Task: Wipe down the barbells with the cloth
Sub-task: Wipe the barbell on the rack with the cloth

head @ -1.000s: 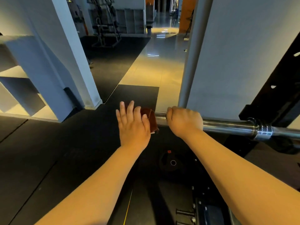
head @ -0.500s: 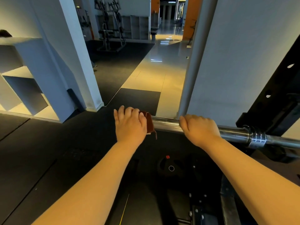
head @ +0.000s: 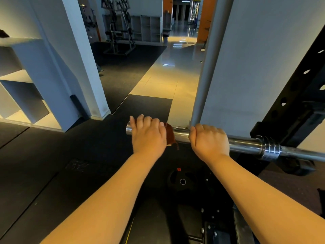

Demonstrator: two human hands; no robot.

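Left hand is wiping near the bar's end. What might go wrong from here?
The left hand holds the cloth right at the end of the barbell; a stroke outward may run off it and drop the cloth. A cloth corner hangs loose below the grip and might snag or slip out. The right hand bears on the barbell outboard of the rack; hard downward pressure could tip it.
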